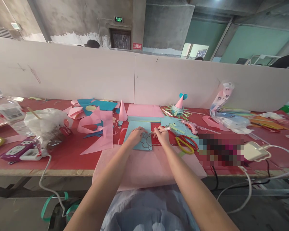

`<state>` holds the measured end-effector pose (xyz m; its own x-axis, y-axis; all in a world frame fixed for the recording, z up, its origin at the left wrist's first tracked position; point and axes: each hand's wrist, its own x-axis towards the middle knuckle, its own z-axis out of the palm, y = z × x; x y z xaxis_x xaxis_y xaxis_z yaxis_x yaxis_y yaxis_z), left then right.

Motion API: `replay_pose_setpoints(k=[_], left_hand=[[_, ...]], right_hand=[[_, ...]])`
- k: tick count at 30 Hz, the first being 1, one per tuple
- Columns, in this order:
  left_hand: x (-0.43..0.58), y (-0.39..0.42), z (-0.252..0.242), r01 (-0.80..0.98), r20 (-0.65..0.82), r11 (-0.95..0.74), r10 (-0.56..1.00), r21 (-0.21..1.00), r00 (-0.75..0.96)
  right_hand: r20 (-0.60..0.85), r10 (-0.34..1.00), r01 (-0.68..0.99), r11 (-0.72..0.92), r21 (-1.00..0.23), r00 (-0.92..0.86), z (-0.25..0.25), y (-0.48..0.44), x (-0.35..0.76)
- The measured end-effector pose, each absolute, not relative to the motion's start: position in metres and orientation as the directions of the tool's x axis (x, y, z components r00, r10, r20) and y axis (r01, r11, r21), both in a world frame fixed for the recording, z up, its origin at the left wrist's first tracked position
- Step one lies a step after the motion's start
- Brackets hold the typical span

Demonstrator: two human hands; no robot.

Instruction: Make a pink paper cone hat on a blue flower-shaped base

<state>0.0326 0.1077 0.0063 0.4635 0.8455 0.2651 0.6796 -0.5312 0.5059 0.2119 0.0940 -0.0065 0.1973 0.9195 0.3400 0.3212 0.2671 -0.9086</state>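
Observation:
A sheet of light blue paper [137, 125] lies in front of me, with a dark curvy outline, rounded like petals or a cloud, drawn on its lower right part. My left hand [136, 134] rests on this sheet, fingers stretched out over it. At the sheet's right edge, my right hand [162, 136] is closed around a pale marker [165, 129] whose tip points left toward the paper. Right of that hand lie scissors with yellow and red handles [186, 147] and a pink glue gun [192, 127]. Behind the sheet are pink paper [145, 110] and a pink paper cone [122, 112].
Pink and blue paper scraps [103, 128] cover the table to the left, beside a plastic-wrapped cup [47, 125]. A decorated cone hat [179, 103] stands at the back right. White cables [47, 170] hang over the front edge. A white partition [86, 77] closes the back.

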Motion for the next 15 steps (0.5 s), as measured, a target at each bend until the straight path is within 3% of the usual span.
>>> replay_pose_setpoints(k=[15], left_hand=[[0.0321, 0.1082, 0.0045, 0.664, 0.284, -0.544, 0.838, 0.513, 0.466]], right_hand=[[0.345, 0.923, 0.302, 0.285, -0.910, 0.168, -0.0083, 0.0935, 0.2122]])
